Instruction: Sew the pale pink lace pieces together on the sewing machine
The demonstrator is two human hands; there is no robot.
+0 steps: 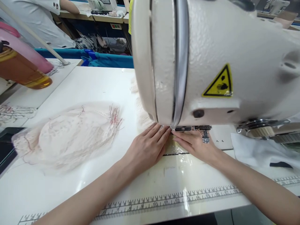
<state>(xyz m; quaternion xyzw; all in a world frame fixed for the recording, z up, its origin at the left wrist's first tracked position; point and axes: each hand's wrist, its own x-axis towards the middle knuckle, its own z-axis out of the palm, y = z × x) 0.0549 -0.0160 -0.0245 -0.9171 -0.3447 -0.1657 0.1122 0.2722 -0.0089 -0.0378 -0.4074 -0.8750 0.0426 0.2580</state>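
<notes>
Fabric [142, 113], pale and soft-looking, lies at the left side of the sewing machine [211, 43], partly hidden behind its head and by your left hand [148, 143]. This left hand is laid flat, its fingers together and pointing to the stitching place [172, 128]; it seems to press on the near edge of the fabric, and it is not closed around anything. Your right hand [199, 145] comes from the other side, its fingertips just beside those of the left — but metal parts [205, 133] cover some of it, so I cannot tell if it pinches an edge or only rests. I judge that the step in hand is guiding the fabric at the stitching place; if the machine is running, I cannot tell. The next move calls, in my opinion, for light and equal pressure from both hands, with fingertips away from the needle — they are quite near to where it should be. Sheer cloth [75, 137] with reddish threads [115, 116] lies loose on the table [93, 84], apart from your left hand.
</notes>
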